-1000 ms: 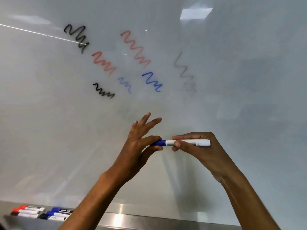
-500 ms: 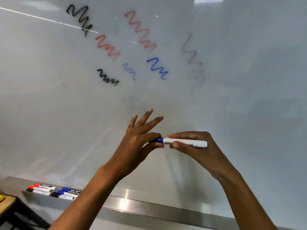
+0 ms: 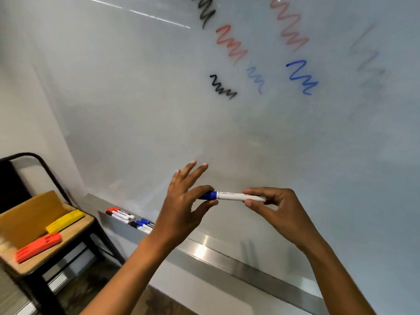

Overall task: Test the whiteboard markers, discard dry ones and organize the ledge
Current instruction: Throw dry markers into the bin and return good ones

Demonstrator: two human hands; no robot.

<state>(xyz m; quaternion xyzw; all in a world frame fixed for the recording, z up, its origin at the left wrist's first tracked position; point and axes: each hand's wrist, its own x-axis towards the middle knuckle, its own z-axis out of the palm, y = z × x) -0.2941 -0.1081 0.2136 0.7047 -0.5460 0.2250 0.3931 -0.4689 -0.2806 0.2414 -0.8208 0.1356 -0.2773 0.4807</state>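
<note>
markers [image 3: 130, 220] on ledge [image 3: 227, 258], chair [image 3: 45, 246] left

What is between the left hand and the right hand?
The head view shows the blue marker spanning the gap: left hand pinches its cap, right hand its barrel.

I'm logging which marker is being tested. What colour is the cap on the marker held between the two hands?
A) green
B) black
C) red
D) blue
D: the marker has a white barrel and a blue cap; the left hand pinches the cap end while the right hand holds the barrel.
</note>
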